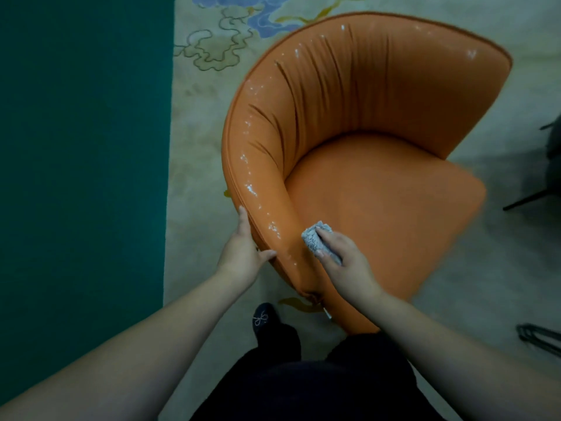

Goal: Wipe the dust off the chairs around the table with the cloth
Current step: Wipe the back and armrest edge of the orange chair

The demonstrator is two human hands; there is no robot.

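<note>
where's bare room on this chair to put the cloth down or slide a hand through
The seat is bare from the curved backrest out to its front edge. The rug between chair and green floor is open too. It is crowded at the near arm: the left hand grips its outer rim, and the right hand presses the cloth on its inner side.

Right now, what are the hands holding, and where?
The right hand holds the grey cloth, its fingers over the cloth's near part. The left hand grips the orange chair's armrest end.
</note>
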